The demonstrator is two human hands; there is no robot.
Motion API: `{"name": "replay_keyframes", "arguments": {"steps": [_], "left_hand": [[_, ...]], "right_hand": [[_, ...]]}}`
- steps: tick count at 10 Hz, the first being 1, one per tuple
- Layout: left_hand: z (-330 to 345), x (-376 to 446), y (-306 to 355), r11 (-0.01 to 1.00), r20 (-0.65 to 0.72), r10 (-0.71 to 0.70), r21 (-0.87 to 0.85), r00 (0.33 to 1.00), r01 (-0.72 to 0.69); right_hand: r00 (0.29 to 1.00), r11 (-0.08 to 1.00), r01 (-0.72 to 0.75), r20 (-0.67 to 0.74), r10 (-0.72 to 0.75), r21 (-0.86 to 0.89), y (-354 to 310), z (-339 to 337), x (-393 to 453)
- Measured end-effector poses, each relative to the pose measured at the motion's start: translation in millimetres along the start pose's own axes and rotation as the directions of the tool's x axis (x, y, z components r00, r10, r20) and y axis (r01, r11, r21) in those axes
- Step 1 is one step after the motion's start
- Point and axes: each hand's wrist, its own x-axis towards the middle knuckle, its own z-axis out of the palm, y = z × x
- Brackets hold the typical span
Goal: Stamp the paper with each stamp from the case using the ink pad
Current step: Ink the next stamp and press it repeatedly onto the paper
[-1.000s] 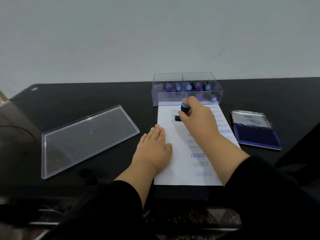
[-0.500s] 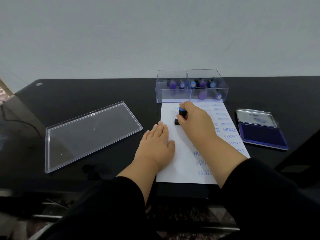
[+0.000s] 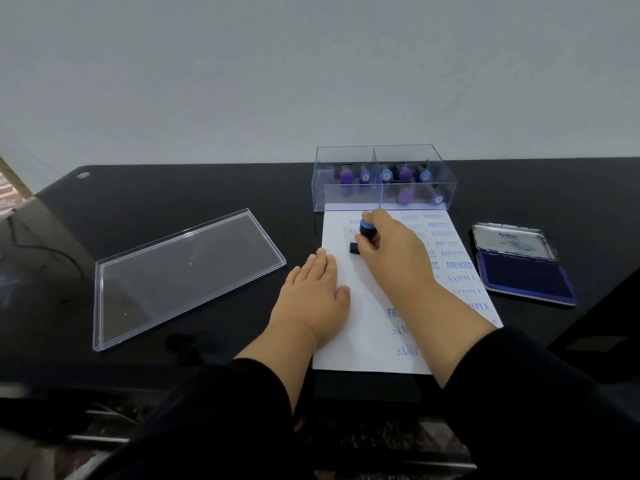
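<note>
Right hand (image 3: 388, 251): grips stamp (image 3: 363, 237) upright on paper (image 3: 367, 317).
Left hand (image 3: 317, 292): flat, steadying paper.
Advice: press straight down, then lift cleanly.

paper (image 3: 360, 327): "AMENDED", "SAMPLE" stamped in blue | ink pad lid (image 3: 512, 241): print unreadable

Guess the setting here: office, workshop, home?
Most likely an office or home desk: a glossy black table against a plain pale wall, holding stationery only: an open ink pad, a clear case of stamps, and stamped paper.
</note>
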Motion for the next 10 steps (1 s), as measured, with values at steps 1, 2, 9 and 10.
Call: {"name": "replay_keyframes", "arguments": {"steps": [1,2,9,10], "left_hand": [[0,1,0,1.000,0.001,0.000,-0.001,1.000,0.000],[-1,0,0,1.000,-0.006,-0.002,-0.011,1.000,0.002],[-1,-1,0,1.000,0.002,-0.004,-0.006,1.000,0.004],[-1,-1,1,1.000,0.005,-0.003,-0.005,1.000,0.003]], "right_hand": [[0.994,0.992,-0.061,-0.088,0.071,0.107,4,-6,0],[0.970,0.950,-0.168,-0.126,0.207,0.264,11,-13,2],[0.947,0.895,-0.225,-0.131,0.294,0.384,21,-21,4],[0.945,0.891,-0.234,-0.123,0.302,0.390,22,-23,4]]}}
